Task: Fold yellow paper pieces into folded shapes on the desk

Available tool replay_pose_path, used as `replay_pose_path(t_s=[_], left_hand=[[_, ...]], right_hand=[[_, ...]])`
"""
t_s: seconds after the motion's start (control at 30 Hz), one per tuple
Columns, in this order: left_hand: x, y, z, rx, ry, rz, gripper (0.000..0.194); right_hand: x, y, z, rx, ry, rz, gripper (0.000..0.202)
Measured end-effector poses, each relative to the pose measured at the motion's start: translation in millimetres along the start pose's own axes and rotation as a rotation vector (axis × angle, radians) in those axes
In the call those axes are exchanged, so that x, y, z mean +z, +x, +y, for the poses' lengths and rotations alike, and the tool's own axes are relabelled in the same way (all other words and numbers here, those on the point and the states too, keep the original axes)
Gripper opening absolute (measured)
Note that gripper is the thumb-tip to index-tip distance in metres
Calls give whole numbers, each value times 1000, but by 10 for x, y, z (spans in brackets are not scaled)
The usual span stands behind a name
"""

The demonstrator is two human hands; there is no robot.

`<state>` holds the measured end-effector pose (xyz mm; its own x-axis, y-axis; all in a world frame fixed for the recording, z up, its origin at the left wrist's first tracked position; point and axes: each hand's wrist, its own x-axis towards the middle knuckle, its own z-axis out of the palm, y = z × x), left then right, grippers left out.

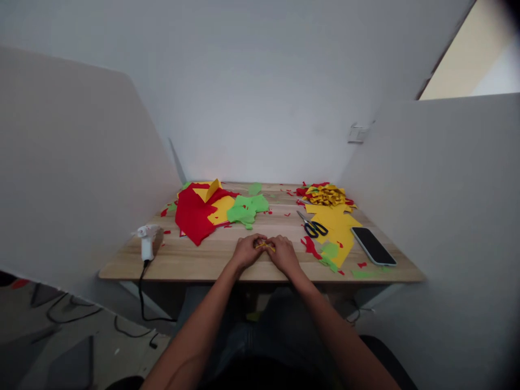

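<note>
Near the table's front edge, my left hand point(248, 251) and my right hand point(283, 253) meet with fingers closed on a small yellow piece point(265, 246). Its ends are partly hidden by my fingers. Beyond my left hand lies green felt-like material point(248, 208), beside a red sheet point(194, 214) and yellow sheets point(223, 209). Scissors point(312, 226) with black handles rest to the right of my right hand, partly on a yellow sheet point(340, 230). A pile of folded yellow pieces point(326, 195) sits at the back right.
A white glue gun point(147, 245) stands at the table's left, its black cable hanging over the front edge. A phone point(372, 246) lies at the right. Red scraps point(310, 247) and green scraps point(329, 250) are scattered about. Partitions flank the wooden table point(195, 265).
</note>
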<state>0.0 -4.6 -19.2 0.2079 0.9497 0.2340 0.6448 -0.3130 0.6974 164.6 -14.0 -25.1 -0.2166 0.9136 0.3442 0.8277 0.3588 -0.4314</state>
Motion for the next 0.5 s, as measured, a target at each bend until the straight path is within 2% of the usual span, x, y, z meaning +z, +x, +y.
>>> replay_pose_path(t_s=[0.1,0.23,0.33,0.5], left_hand=[[7,-10,-45,37,-205,3,30],[-6,-36,-28,-7,-214,16,27],[-28,-26,1,-23,-291,38,27],[-47,-8,34,-143,-426,224,24]], right_hand=[[-10,7,23,-18,95,43,16],[-24,-3,48,-36,315,14,17],[-26,-15,50,-20,370,-37,17],[-62,-26,4,-37,337,-73,15]])
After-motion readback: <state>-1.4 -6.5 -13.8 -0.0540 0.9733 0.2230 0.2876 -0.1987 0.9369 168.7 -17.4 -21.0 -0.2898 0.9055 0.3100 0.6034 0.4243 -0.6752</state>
